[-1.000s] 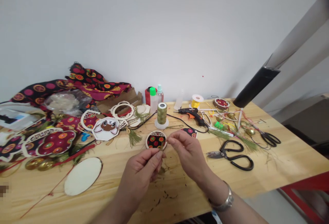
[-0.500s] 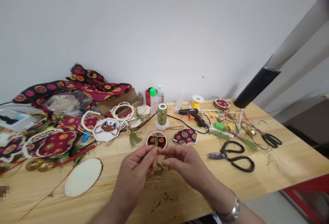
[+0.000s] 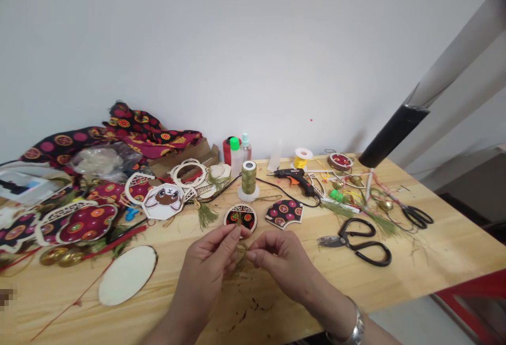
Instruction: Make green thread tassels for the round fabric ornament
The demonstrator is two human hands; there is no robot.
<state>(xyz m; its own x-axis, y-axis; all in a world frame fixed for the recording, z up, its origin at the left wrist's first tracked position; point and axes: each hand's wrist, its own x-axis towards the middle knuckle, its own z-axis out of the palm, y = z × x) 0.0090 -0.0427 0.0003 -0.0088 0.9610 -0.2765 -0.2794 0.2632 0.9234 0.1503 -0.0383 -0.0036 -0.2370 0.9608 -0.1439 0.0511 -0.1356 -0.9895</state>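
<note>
The right hand (image 3: 280,261) has come down lower.

Wooden table (image 3: 443,252) (pale-grained) carries scissors (image 3: 344,233), glue gun (image 3: 296,178).

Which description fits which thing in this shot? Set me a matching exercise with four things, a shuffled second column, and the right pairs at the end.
Column 1
1. left hand
2. large scissors
3. glue gun
4. thread spool

Column 2
A. upright, just behind the round ornament
B. black with an orange trigger
C. pinching olive strands
D. lying to the right of the right hand, blades pointing toward it

Pairs: 1-C, 2-D, 3-B, 4-A
</note>
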